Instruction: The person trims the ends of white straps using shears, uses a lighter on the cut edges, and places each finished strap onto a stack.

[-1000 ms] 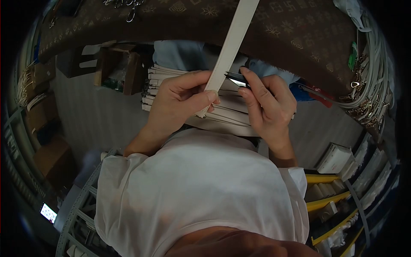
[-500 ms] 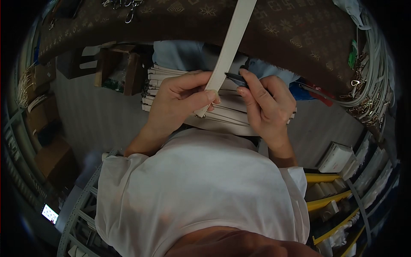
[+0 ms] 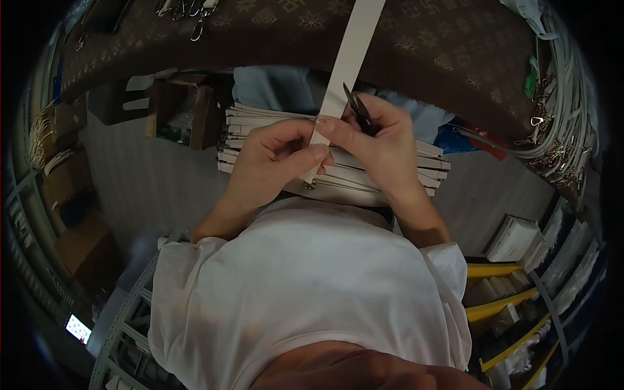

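A long cream strap [image 3: 351, 58] runs from between my hands up over the cloth-covered table edge. My left hand [image 3: 276, 156] is closed on its lower end, thumb on top, where a small metal fitting [image 3: 309, 184] shows. My right hand [image 3: 387, 140] pinches the same strap just above, thumb laid across it. Tucked in the fingers of that hand are small dark thread snips [image 3: 359, 110], their pointed tip directed up and left, beside the strap. Beneath both hands a stack of similar cream straps [image 3: 416, 166] lies across my lap. My right fingertips are partly hidden.
A brown patterned cloth [image 3: 442, 39] covers the table ahead, with metal clasps [image 3: 198, 26] at its upper left. Bundled pale straps with gold clasps [image 3: 559, 149] hang at the right. A cardboard box [image 3: 201, 117] stands left on the floor; yellow-edged shelving [image 3: 500, 305] is at lower right.
My right hand has moved left onto the strap and now pinches it. The snips have turned from pointing left at the strap to pointing up. The strap has rotated to show a plainer face.
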A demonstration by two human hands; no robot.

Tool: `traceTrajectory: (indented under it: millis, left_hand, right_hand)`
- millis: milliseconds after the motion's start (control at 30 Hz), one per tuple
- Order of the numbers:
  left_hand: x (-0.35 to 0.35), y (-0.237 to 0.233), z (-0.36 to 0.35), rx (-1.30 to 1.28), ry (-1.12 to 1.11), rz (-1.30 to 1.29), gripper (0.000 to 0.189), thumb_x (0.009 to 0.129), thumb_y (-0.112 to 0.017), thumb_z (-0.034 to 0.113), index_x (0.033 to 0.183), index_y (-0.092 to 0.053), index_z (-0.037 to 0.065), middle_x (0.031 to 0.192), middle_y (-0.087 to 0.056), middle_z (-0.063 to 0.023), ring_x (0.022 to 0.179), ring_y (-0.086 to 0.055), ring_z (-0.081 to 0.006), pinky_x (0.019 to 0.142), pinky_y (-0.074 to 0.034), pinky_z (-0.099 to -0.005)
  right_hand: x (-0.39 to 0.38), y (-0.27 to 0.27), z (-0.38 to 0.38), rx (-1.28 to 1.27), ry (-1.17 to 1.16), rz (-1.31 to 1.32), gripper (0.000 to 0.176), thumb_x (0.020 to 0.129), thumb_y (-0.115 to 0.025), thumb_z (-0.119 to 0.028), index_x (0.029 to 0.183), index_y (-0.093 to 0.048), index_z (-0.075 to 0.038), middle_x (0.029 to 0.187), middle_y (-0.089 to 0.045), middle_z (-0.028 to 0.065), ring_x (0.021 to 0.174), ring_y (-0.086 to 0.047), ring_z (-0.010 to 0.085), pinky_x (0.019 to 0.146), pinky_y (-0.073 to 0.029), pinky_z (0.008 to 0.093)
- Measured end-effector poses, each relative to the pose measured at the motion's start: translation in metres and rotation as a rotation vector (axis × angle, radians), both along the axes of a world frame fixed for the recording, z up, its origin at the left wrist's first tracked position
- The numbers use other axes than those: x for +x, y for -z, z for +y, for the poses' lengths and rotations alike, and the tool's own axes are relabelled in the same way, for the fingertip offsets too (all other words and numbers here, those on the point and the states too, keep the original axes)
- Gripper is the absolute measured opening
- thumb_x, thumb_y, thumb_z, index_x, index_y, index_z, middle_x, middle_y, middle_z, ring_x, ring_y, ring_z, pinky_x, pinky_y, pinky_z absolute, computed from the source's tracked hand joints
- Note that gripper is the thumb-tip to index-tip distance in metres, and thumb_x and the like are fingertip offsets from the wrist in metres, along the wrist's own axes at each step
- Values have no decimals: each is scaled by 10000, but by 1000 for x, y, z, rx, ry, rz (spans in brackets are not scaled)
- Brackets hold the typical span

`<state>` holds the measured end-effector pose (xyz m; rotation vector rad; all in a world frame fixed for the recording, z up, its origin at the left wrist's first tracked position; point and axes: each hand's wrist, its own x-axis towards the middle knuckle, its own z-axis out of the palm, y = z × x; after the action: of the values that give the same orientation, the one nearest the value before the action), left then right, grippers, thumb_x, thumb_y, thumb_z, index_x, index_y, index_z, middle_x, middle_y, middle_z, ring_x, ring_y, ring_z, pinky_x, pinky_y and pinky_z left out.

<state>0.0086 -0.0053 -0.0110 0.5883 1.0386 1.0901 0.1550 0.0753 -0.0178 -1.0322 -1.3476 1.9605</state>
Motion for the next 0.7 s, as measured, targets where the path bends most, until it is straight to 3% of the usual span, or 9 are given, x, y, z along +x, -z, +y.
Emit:
traceTrajectory:
  millis: [133,200,367,467,567,633,700]
  left_hand:
    - [-5,-6,-12,-43,-9,7,195,805,-560,45,982,-570,-37,811,-590,-60,719,-546,-82,652,-445,-192]
    - [-9,-6,-18,-61,48,51,183,805,-561,46,968,-578,-35,806,-588,-55,714,-544,-80,647,-441,-193]
    - [-30,1,-36,-58,205,217,161,792,-575,45,936,-602,-21,798,-583,-39,710,-540,-79,636,-429,-197]
    - [-61,16,-59,-3,336,436,166,774,-591,37,934,-607,-2,802,-587,-39,718,-544,-89,640,-425,-196]
    - [-87,19,-71,-70,256,545,161,758,-600,22,917,-611,-3,785,-585,-42,727,-540,-97,641,-420,-202]
    - [-100,18,-73,-270,89,599,150,749,-603,4,897,-611,-16,781,-580,-51,708,-532,-100,617,-416,-217]
    - [-114,21,-77,-265,73,586,145,739,-609,0,882,-615,-18,773,-576,-49,700,-532,-102,613,-421,-226]
  right_hand:
    - [-15,-5,23,-18,106,72,153,717,-678,-129,709,-606,6,556,-455,-63,516,-362,9,461,-275,160]
    - [-20,-13,38,-211,196,231,119,707,-678,-113,716,-620,-9,552,-475,-64,482,-349,5,431,-243,171]
    - [-2,-28,69,-58,298,402,140,763,-615,-119,834,-610,1,565,-493,-55,465,-384,7,435,-257,146]
    - [29,-33,78,6,403,462,149,781,-600,-135,834,-605,5,534,-422,-70,450,-324,8,423,-224,161]
    - [64,-39,82,70,516,513,163,800,-584,-151,834,-601,8,502,-350,-85,434,-264,9,411,-192,176]
    - [88,-42,80,114,589,539,175,813,-574,-161,834,-598,10,481,-302,-96,424,-223,10,403,-170,186]
    - [113,-39,61,45,729,547,211,851,-524,-176,875,-578,26,485,-210,-95,422,-173,17,400,-146,200]
